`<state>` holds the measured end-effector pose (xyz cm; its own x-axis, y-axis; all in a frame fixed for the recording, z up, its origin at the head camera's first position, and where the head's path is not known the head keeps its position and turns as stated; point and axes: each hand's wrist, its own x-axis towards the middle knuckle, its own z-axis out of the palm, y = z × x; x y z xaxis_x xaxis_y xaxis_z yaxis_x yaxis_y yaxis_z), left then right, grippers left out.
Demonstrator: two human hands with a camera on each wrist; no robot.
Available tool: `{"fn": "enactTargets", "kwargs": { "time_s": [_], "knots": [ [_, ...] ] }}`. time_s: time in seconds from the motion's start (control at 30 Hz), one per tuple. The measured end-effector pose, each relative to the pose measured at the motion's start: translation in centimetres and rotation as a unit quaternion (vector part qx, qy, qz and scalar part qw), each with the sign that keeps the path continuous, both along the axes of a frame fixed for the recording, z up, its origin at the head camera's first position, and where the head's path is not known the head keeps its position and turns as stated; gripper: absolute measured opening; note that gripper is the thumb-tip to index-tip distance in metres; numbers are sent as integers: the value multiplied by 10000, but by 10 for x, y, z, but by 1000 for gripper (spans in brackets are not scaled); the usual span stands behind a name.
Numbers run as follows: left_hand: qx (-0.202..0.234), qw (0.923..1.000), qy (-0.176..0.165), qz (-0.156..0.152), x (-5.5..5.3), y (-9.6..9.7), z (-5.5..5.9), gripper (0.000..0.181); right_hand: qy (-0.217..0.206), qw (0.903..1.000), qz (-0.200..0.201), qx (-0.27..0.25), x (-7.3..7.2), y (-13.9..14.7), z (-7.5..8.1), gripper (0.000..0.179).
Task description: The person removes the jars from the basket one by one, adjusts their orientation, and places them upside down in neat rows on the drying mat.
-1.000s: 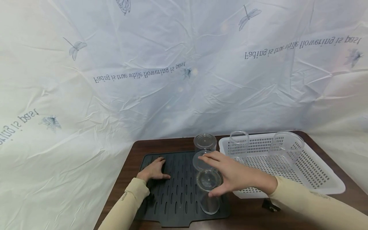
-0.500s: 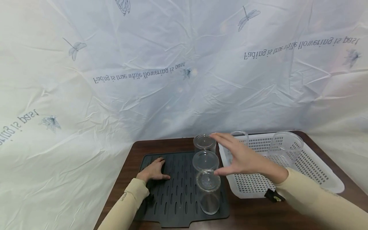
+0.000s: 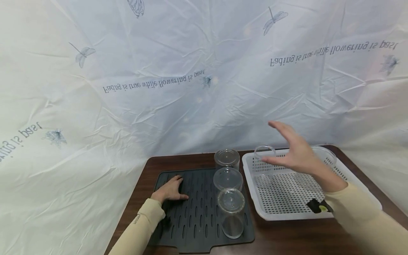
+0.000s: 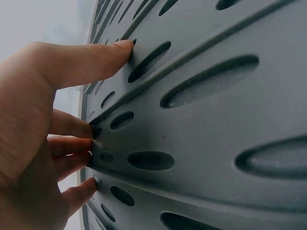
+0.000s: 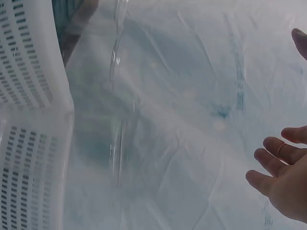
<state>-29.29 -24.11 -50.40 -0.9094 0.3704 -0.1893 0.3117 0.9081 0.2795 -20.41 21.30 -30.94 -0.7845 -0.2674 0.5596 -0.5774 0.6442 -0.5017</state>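
My left hand rests its fingertips and thumb on the dark ribbed drying mat, and the left wrist view shows them touching its slotted surface. My right hand is raised over the white basket, thumb and fingers spread, holding nothing. On the mat's right side, three clear cups stand bottom up in a row: a front cup, a middle cup and a back cup. Inside the basket are a narrow clear cup and a wider cup, partly hidden by the right hand.
The brown table carries mat and basket side by side. A pale printed sheet hangs right behind the table. The basket's perforated wall fills the left of the right wrist view.
My right hand has gone from around the front cup up and to the right, over the basket, with nothing in it. The left hand and the cups have stayed put.
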Motion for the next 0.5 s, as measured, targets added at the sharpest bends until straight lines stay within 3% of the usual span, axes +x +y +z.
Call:
{"fn": "enactTargets", "kwargs": {
  "time_s": [0.23, 0.5],
  "knots": [
    [-17, 10000, 24, -42, -2, -1, -2, 91, -415, 9956, -761, -368, -5, 39, -5, 109],
    [-14, 10000, -8, -4, -4, -1, -5, 93, -1162, 9824, -1297, -669, -12, 90, -25, 113]
  ]
}}
